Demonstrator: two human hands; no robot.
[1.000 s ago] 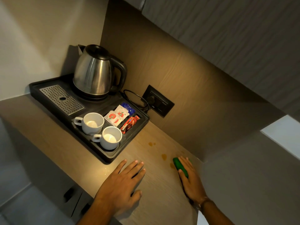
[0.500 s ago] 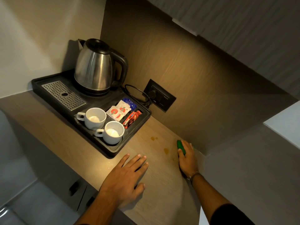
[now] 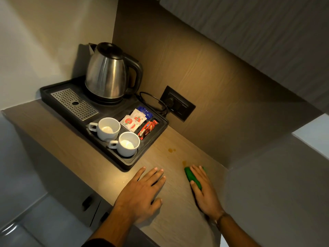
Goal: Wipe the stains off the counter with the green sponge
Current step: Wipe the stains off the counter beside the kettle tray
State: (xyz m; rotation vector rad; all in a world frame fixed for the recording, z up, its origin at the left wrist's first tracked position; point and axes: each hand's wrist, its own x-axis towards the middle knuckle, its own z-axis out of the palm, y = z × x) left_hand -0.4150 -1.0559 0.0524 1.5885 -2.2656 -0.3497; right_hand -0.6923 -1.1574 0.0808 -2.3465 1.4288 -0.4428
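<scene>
So I'm watching the head cam feed here, and the right hand (image 3: 204,189) is flat on top of the green sponge (image 3: 193,177), fingers stretched over it and pressing it down onto the counter (image 3: 178,220). Not really a fist grip, more a palm-and-fingers press with the sponge pinned underneath. Only the left edge of the sponge and a sliver by the fingertips show, the rest is hidden under the hand.

Compared to half a second back, that hand has pulled toward me. Before, it was up near the back wall with the sponge poking out past the fingertips; now it sits lower on the counter, close to where it was a full second ago. Looks like a back-and-forth scrub to me.

There's one small amber stain (image 3: 184,162) just beyond the sponge's far end, nearly touching it. A second pair of spots (image 3: 171,150) sits farther back toward the tray (image 3: 124,164), well clear of the sponge. Both are about where they were in the earlier shots.

The left hand (image 3: 142,193) is spread open, palm down on the counter, holding nothing, same pose as before.

Off to the left, the black tray carries the kettle (image 3: 110,73), two white cups (image 3: 108,128) (image 3: 128,143) and some sachets (image 3: 135,120). None of that has budged.
</scene>
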